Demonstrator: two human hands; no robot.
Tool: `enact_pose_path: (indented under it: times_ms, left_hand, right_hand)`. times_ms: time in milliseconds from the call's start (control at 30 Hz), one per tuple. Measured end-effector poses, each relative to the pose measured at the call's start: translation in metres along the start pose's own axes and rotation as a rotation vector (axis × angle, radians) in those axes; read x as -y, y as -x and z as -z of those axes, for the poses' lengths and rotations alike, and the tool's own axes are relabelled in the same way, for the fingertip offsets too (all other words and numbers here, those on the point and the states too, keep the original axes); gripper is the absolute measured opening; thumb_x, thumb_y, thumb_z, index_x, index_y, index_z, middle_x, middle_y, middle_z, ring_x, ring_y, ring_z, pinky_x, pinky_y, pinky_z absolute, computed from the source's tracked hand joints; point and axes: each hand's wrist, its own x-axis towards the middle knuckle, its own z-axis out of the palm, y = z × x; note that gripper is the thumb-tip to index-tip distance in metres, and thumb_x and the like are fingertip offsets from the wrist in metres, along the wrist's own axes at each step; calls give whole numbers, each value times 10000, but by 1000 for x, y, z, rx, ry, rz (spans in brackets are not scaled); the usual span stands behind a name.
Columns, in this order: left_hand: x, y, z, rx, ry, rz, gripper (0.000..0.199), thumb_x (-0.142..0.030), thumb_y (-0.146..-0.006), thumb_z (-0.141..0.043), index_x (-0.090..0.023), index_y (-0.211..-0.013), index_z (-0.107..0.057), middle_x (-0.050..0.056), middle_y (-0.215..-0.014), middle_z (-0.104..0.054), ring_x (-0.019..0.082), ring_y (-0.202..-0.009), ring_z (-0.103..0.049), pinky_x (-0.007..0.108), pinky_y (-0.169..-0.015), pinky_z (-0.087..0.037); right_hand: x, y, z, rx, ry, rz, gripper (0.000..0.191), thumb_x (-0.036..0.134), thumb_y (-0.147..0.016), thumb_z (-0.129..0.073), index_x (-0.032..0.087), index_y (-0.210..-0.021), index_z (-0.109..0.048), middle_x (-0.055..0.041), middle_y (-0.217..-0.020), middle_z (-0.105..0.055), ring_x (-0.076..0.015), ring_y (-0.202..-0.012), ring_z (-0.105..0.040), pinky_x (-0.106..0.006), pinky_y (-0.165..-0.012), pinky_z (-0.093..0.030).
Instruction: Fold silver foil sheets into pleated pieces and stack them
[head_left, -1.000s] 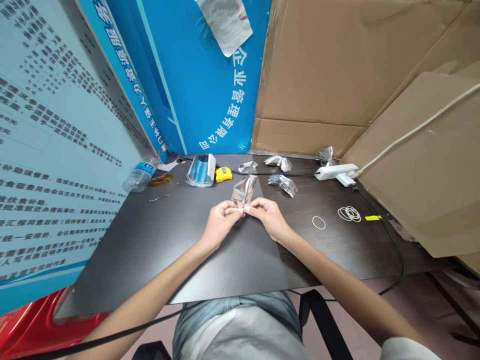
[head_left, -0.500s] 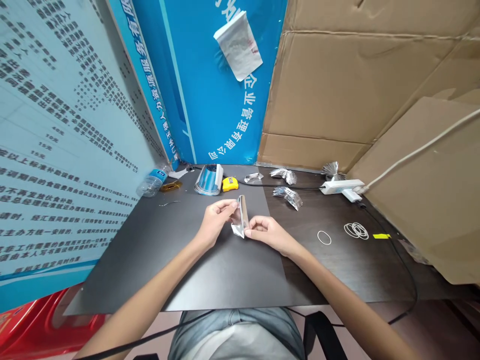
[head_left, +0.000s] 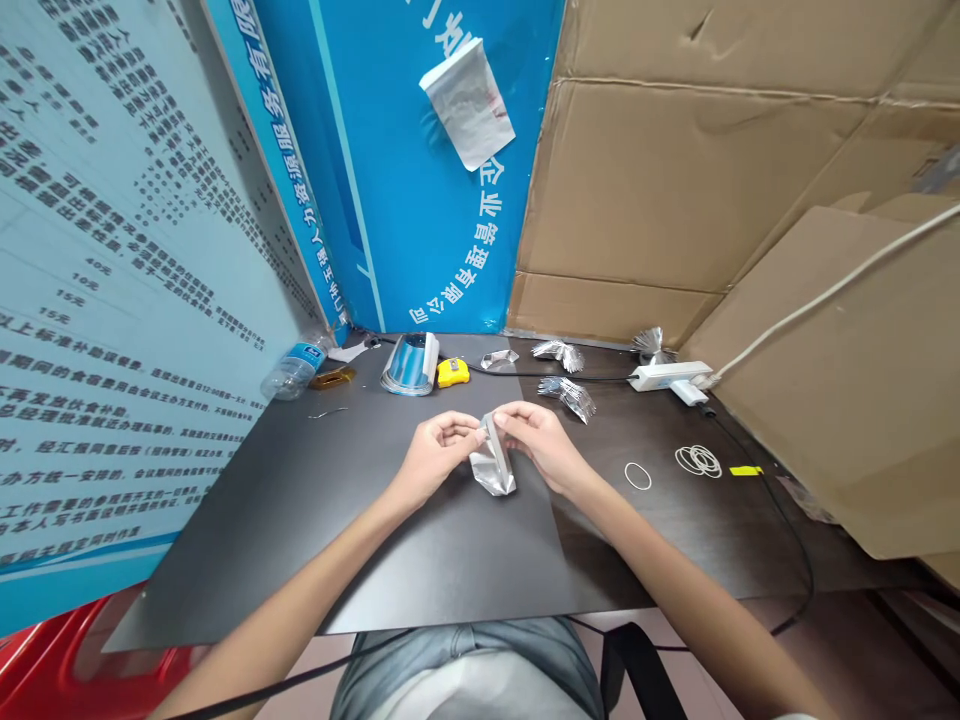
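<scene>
Between my two hands is a folded piece of silvery foil sheet (head_left: 495,472), held over the dark table, with its pointed lower end hanging toward me. My left hand (head_left: 439,455) pinches the foil's left side near the top. On the other side my right hand (head_left: 538,440) grips its upper right edge between thumb and fingers. Beyond my hands lie a yellow tape measure (head_left: 453,373) and a stack of blue and silver sheets (head_left: 411,365). A small folded foil piece (head_left: 499,359) rests behind them, near fanned foil bundles (head_left: 568,397).
On the right are a loose white rubber band (head_left: 638,476), several more bands (head_left: 698,461), a yellow strip (head_left: 745,471) and a white power strip (head_left: 670,376) with a black cable. A plastic bottle (head_left: 296,370) lies back left. Blue boards and cardboard (head_left: 615,180) wall the table (head_left: 360,590).
My right hand has moved up from the foil's lower end to its upper edge. The foil's lower part now spreads wider and faces me. The camera view has shifted slightly.
</scene>
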Motion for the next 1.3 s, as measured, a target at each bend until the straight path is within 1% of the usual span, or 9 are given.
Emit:
enact_pose_path:
  times_ms: [133,267,467,633,733,833,967,1100,1300]
  left_hand:
    - [0,2,-2,40,36,12,340,-406,-764,-874,-159,-959,-746,59,-867,-738,164,-774,-667,258,-725,-523]
    - [0,4,-5,33,58,26,319,-449,-830,-810,-151,-938,-769,46,-819,-725,137,-719,-621,236,-689,-491]
    - [-1,5,-10,2,54,26,330,-439,-775,-860,-133,-865,-774,50,-781,-716,143,-714,-611,245,-695,-485]
    - [-1,5,-10,-30,56,27,344,-447,-760,-868,-129,-854,-773,70,-794,-735,158,-723,-627,263,-712,-493]
    - [-2,6,-9,-44,69,27,341,-443,-760,-869,-130,-860,-775,66,-792,-735,153,-718,-621,260,-709,-489]
    - [-4,7,-7,-32,75,21,328,-433,-767,-865,-129,-857,-780,57,-772,-726,141,-698,-598,250,-689,-470]
    - [-3,8,-5,-15,84,14,317,-421,-777,-863,-126,-869,-792,46,-763,-712,121,-683,-556,233,-668,-440]
    - [-1,8,-3,1,87,0,305,-413,-798,-853,-130,-896,-800,44,-780,-714,111,-684,-542,224,-667,-435]
    - [3,9,-2,19,92,3,297,-416,-821,-839,-136,-910,-791,59,-843,-741,129,-746,-605,234,-733,-483]
  right_hand:
    - [-9,0,-5,-94,131,111,340,494,-795,-801,172,-877,-727,-44,-848,-727,-151,-750,-642,-268,-707,-532]
    - [-17,4,-8,-145,244,217,278,455,-851,-753,180,-881,-719,-58,-863,-735,-170,-774,-667,-281,-725,-543]
    - [-14,14,-16,-208,430,316,189,377,-906,-686,197,-876,-732,-63,-869,-738,-176,-746,-673,-275,-637,-535]
    - [-16,17,-14,-177,628,537,124,303,-933,-656,223,-955,-748,-58,-896,-734,-178,-781,-679,-309,-721,-569]
    - [-18,17,-12,-168,600,556,136,275,-941,-648,223,-1032,-736,-60,-968,-747,-177,-825,-705,-308,-759,-595]
    - [-18,18,-12,-185,613,609,124,231,-949,-630,223,-1014,-734,-48,-960,-750,-166,-829,-710,-297,-768,-598]
    - [-15,17,-12,-175,735,802,143,147,-937,-614,215,-989,-729,-32,-882,-738,-155,-797,-691,-292,-747,-576]
    - [-16,15,-10,-149,850,946,198,92,-936,-574,214,-1003,-715,-43,-896,-747,-169,-841,-701,-312,-782,-578]
    - [-18,16,-8,-130,946,991,218,83,-926,-565,213,-988,-729,-57,-931,-756,-180,-854,-698,-326,-809,-577]
